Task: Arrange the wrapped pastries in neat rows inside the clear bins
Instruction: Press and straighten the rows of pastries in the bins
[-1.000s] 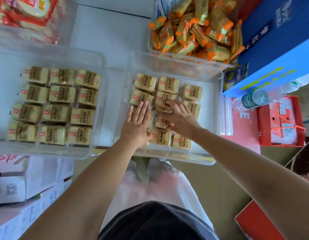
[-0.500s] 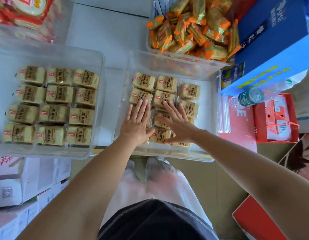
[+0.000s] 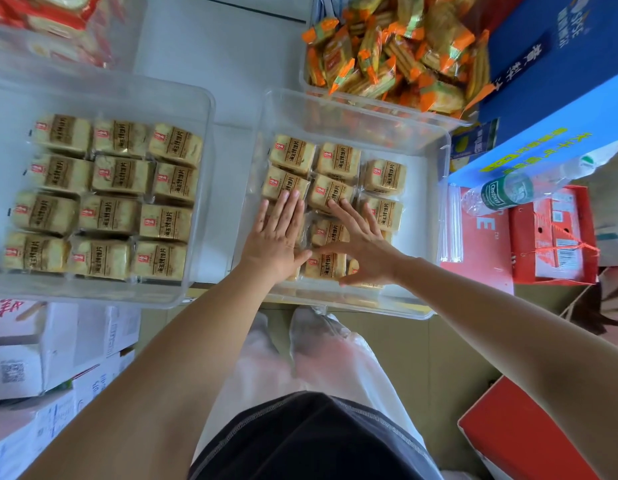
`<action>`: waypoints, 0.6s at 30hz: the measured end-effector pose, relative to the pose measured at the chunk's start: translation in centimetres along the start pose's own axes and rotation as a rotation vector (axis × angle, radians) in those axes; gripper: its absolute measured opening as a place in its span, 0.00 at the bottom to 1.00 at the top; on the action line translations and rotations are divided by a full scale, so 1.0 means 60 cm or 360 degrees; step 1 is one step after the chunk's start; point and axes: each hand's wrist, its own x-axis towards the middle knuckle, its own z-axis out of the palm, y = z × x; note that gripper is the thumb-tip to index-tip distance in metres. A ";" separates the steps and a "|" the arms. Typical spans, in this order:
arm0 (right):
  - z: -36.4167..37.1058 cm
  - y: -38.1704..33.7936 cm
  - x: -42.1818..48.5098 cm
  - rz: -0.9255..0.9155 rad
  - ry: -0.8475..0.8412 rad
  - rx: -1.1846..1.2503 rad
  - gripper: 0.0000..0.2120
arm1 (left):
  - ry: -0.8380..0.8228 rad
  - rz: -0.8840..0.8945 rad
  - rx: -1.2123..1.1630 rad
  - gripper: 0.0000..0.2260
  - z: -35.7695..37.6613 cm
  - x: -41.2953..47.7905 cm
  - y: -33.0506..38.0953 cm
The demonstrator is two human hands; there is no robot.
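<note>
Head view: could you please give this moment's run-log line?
left hand flat on beige wrapped pastries; right hand likewise; inside clear plastic bin

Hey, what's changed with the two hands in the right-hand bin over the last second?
The right hand uncurled its fingers and now lies flat, spread over the middle pastries in the right bin. The left hand stayed flat beside it; the full left bin is unchanged.

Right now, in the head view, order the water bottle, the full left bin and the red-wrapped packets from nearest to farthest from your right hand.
From the right hand:
1. Water bottle, lying just right of the right bin.
2. Left bin, leftward beyond the left hand.
3. Red-wrapped packets, far top-left corner.
</note>
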 end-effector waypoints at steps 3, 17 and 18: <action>0.004 0.001 -0.005 0.0019 0.0059 -0.0051 0.26 | 0.0014 0.0003 0.0002 0.39 0.002 0.000 -0.001; -0.023 0.009 0.011 -0.0004 -0.0066 0.0005 0.17 | 0.0058 0.0028 -0.0001 0.39 0.003 0.003 0.000; -0.022 0.008 0.010 -0.0006 -0.0059 0.0027 0.17 | 0.0078 0.0043 -0.0004 0.39 0.001 0.003 -0.001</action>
